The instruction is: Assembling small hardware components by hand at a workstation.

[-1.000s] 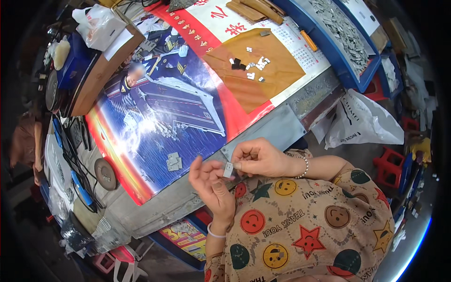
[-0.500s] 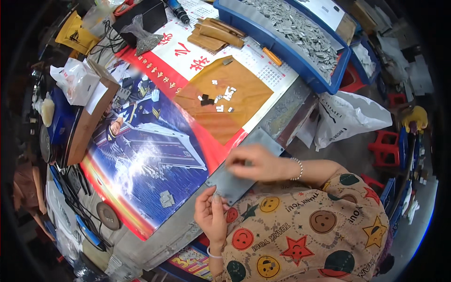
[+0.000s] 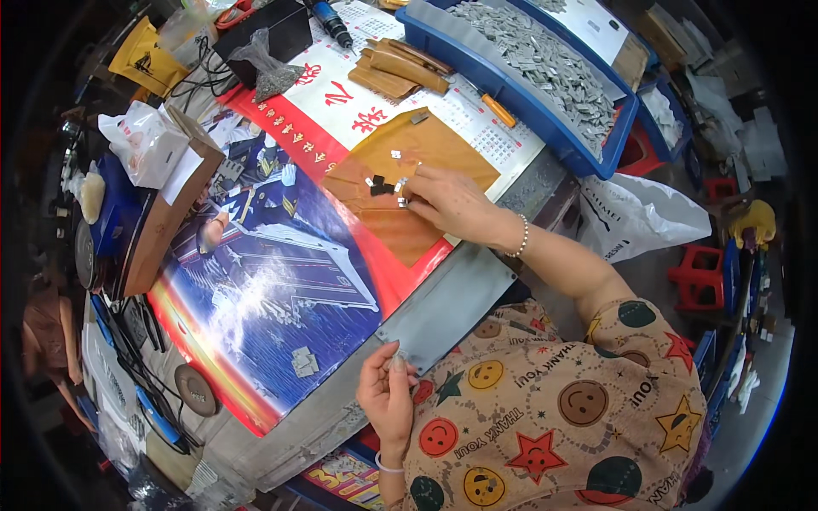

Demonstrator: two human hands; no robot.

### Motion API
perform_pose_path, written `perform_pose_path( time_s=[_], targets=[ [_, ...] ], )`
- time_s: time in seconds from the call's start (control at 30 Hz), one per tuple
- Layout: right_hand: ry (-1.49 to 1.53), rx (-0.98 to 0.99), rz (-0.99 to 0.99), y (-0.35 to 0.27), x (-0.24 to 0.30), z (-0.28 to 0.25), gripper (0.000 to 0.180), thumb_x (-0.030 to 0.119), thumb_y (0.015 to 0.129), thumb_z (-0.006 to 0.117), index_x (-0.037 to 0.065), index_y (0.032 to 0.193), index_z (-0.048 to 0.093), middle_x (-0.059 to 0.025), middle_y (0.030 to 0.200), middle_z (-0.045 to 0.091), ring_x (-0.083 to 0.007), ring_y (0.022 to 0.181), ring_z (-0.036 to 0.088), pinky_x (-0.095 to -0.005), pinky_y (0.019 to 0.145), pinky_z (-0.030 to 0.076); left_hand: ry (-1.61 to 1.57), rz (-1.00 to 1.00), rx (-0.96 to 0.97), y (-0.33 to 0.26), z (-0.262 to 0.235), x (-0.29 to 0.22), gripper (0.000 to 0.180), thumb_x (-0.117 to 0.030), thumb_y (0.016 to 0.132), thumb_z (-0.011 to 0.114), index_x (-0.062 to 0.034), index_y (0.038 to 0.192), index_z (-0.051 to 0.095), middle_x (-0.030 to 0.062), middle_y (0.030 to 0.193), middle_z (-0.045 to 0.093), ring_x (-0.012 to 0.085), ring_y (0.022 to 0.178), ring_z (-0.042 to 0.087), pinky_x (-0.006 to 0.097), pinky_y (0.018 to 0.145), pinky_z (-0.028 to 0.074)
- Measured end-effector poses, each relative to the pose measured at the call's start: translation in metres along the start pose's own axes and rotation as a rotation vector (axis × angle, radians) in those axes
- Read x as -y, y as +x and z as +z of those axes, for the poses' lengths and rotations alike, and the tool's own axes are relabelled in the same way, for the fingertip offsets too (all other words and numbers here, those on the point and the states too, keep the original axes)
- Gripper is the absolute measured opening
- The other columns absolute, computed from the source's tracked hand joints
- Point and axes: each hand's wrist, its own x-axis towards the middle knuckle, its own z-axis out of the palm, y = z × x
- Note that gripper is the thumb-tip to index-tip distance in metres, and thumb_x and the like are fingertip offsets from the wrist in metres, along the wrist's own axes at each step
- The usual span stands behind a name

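Right hand (image 3: 449,201) at twelve o'clock, fingers closing on small grey metal pieces (image 3: 399,182) atop brown paper sheet (image 3: 400,170); left hand (image 3: 388,393) at six, fingers pinching one tiny grey part (image 3: 397,358), ready for joining.

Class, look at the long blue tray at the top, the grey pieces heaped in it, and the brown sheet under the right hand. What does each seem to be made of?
Blue tray: probably moulded plastic, with even colour and a smooth rim.
Grey pieces: likely metal, dull silvery and flat; too small to be sure.
Brown sheet: looks like matt kraft paper or thin card, lying flat under the right hand.
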Motion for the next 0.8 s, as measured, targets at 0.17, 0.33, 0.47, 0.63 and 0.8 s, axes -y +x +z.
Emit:
perform_pose_path(
  time_s=[0.17,0.33,0.47,0.63,0.8],
  targets=[
    [-0.027,0.07,0.022,0.011,0.003,0.003,0.01,0.012,0.083,0.06,0.003,0.084,0.057,-0.0127,0.086,0.057,-0.0316,0.083,0.059,-0.0417,0.069,0.046,-0.006,-0.004,-0.01,-0.002,-0.003,0.002,0.023,-0.004,0.094,0.054,0.0035,0.116,0.056,0.0042,0.082,0.06,0.0058,0.071,0.055,0.019,0.062,0.046],
    [-0.003,0.117,0.036,0.015,0.0,0.005,0.007,0.01,0.08,0.058,0.003,0.082,0.056,-0.013,0.086,0.058,-0.0322,0.083,0.059,-0.043,0.069,0.046,-0.001,-0.012,-0.009,-0.002,-0.002,0.001,0.022,-0.006,0.094,0.054,0.0025,0.114,0.057,0.0038,0.079,0.061,0.0057,0.065,0.053,0.018,0.06,0.044],
    [-0.001,0.113,0.041,0.016,0.004,-0.001,0.007,0.008,0.079,0.057,0.003,0.083,0.055,-0.0138,0.081,0.06,-0.0329,0.079,0.06,-0.043,0.066,0.045,0.006,-0.02,-0.005,-0.001,-0.003,0.0,0.022,-0.005,0.094,0.054,0.0023,0.114,0.057,0.0037,0.078,0.061,0.0056,0.065,0.053,0.018,0.06,0.043],
    [0.23,0.007,0.059,0.014,-0.001,-0.008,0.01,0.006,0.08,0.058,0.001,0.089,0.057,-0.0136,0.076,0.059,-0.0304,0.072,0.059,-0.0389,0.063,0.046,0.011,-0.019,-0.005,0.0,-0.004,0.003,0.022,-0.005,0.094,0.054,0.0027,0.114,0.058,0.0034,0.078,0.061,0.0053,0.064,0.053,0.018,0.06,0.043],
    [0.331,-0.046,0.019,0.01,-0.01,-0.011,0.022,0.0,0.088,0.054,-0.002,0.109,0.058,-0.0054,0.081,0.06,-0.0112,0.071,0.059,-0.0258,0.065,0.049,0.026,-0.035,0.009,0.001,-0.002,0.003,0.021,-0.006,0.094,0.054,0.0029,0.113,0.058,0.0032,0.078,0.061,0.0049,0.065,0.053,0.018,0.06,0.043]
  ],
)
